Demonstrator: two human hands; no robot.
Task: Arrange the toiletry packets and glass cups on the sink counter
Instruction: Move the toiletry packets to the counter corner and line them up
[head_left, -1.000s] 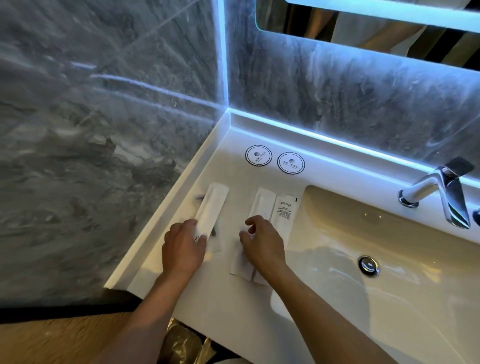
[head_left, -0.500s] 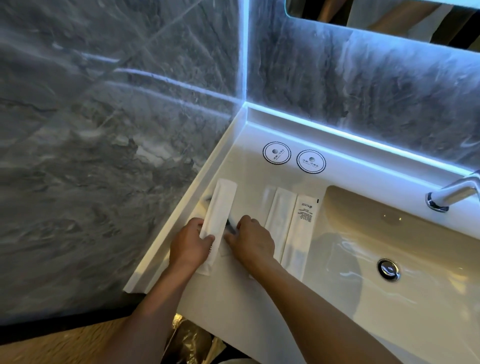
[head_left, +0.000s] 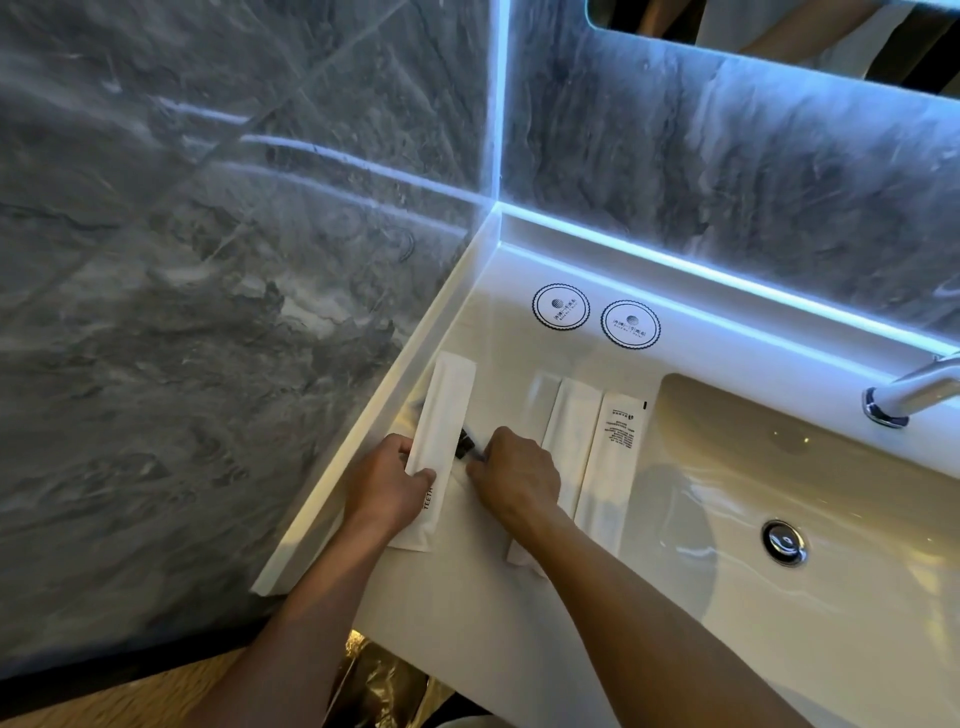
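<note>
Toiletry packet (head_left: 441, 431) pinched in left hand (head_left: 384, 483) near counter's (head_left: 467, 623) left edge; right hand (head_left: 519, 478) nips a small black item (head_left: 464, 446) poking from beneath it. Packets (head_left: 587, 452) lie beside the basin (head_left: 779, 467). Risk: tugging skews the row.

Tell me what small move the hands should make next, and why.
Probably slide the left packet rightward beside the two packets near the basin. It sits apart from them, tilted, with something dark under its edge. The left hand already pinches it; the right hand is beside it.
</note>
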